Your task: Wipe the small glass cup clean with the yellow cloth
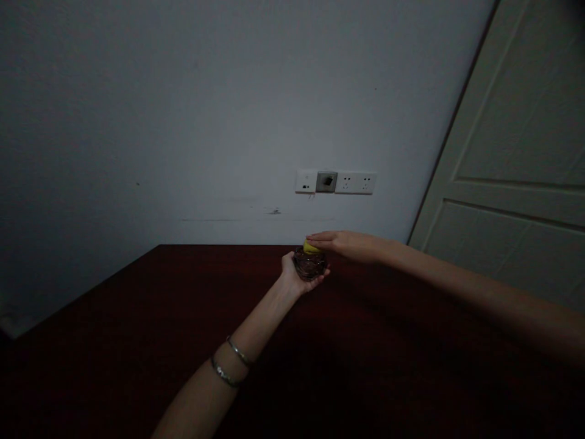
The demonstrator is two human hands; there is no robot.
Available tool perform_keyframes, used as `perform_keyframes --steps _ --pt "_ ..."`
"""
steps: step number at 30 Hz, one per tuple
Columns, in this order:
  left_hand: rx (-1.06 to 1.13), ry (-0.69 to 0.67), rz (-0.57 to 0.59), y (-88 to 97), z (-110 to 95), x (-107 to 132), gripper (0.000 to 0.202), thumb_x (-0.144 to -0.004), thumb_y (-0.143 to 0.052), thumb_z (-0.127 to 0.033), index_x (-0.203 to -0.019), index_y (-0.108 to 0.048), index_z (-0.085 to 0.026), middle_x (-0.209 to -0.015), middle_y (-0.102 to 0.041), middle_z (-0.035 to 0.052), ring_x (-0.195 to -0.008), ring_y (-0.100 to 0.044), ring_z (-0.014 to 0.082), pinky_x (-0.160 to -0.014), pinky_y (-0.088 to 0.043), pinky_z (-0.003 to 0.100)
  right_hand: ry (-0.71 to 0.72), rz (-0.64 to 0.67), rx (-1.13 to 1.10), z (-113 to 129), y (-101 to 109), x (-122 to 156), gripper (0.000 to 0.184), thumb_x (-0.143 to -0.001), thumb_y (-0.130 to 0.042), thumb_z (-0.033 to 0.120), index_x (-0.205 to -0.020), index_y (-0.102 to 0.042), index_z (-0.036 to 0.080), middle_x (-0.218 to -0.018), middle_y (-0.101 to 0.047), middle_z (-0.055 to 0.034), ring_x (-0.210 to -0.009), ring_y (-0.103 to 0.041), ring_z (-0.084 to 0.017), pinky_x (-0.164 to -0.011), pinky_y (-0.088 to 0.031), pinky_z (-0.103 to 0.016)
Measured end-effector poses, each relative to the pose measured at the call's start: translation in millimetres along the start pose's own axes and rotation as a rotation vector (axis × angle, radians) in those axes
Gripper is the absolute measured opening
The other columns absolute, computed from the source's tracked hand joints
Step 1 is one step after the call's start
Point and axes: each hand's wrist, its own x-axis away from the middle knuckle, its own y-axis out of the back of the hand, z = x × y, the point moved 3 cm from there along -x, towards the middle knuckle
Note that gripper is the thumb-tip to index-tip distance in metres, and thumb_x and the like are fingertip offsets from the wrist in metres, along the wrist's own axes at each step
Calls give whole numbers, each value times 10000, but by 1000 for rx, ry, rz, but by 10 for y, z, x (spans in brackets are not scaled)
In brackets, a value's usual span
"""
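Note:
My left hand (pixel 295 277) is curled under and around a small clear glass bowl (pixel 309 264), holding it just above the far part of a dark red table (pixel 137 323). My right hand (pixel 342 244) reaches in from the right with its fingers laid flat and together over a small yellow object (pixel 311 247) that sits on top of the bowl. The fingers cover most of that yellow object. Two thin bangles circle my left forearm (pixel 231 363).
A pale wall stands behind the table with a row of white sockets (pixel 336 182) on it. A light-coloured panelled door (pixel 516 152) fills the right side. The table's far edge meets the wall.

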Motion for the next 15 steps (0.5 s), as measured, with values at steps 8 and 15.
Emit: perform_keyframes --steps 8,15 --pt "39 -222 -196 33 -47 -17 354 -808 -350 -390 -765 -593 -136 -618 -596 86 -516 -578 210 -458 -450 308 -66 -94 43 327 -147 138 621 -780 -414 -48 -1380 -346 99 -1432 -350 -173 -1313 -371 -240 -1061 -384 -384" --pt "134 -262 -168 31 -18 -24 306 -799 -392 -376 -774 -603 -156 -617 -592 50 -538 -571 192 -553 -485 337 -110 -173 -68 625 -280 225 771 -646 -426 -87 -1393 -296 55 -1464 -277 -215 -1362 -261 -271 -1092 -333 -431"
